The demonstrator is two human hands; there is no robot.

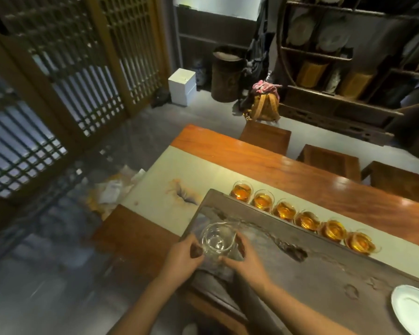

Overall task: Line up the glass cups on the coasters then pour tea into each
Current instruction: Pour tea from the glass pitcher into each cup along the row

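Observation:
Several glass cups [286, 210] holding amber tea stand in a straight row on the pale runner [160, 175], just beyond the far edge of the dark stone tea tray [324, 269]. Coasters under them cannot be made out. An empty clear glass pitcher [217, 240] rests on the tray's near left corner. My left hand [184, 258] cups its left side and my right hand [242, 256] wraps its right side and handle, both touching the glass.
A white plate [413, 310] lies on the tray at the lower right. The long orange wooden table [300, 170] runs beyond the runner, with wooden stools [329, 160] behind it. Papers [114, 187] lie on the floor to the left, near lattice screens.

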